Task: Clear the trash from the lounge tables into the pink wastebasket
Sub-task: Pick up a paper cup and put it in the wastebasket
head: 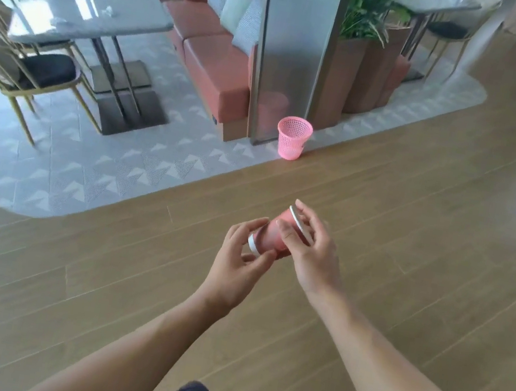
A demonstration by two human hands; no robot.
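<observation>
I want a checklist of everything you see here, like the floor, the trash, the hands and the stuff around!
Surface: wood floor; patterned grey carpet under the seating.
Job's things: pink paper cup, tilted, held in both hands; pink wastebasket upright on the floor by a pillar.
Clutter: crumpled white scrap on the grey table; what it is cannot be told.
Grippers: left hand at the cup's base, right hand at its rim.
Cables: nothing seen.
Surroundings: pink sofa, chair, plants.

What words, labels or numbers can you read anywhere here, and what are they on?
None can be read.
The pink cup, held by the left hand and right hand, shows no print.
The pink wastebasket is plain mesh.
</observation>
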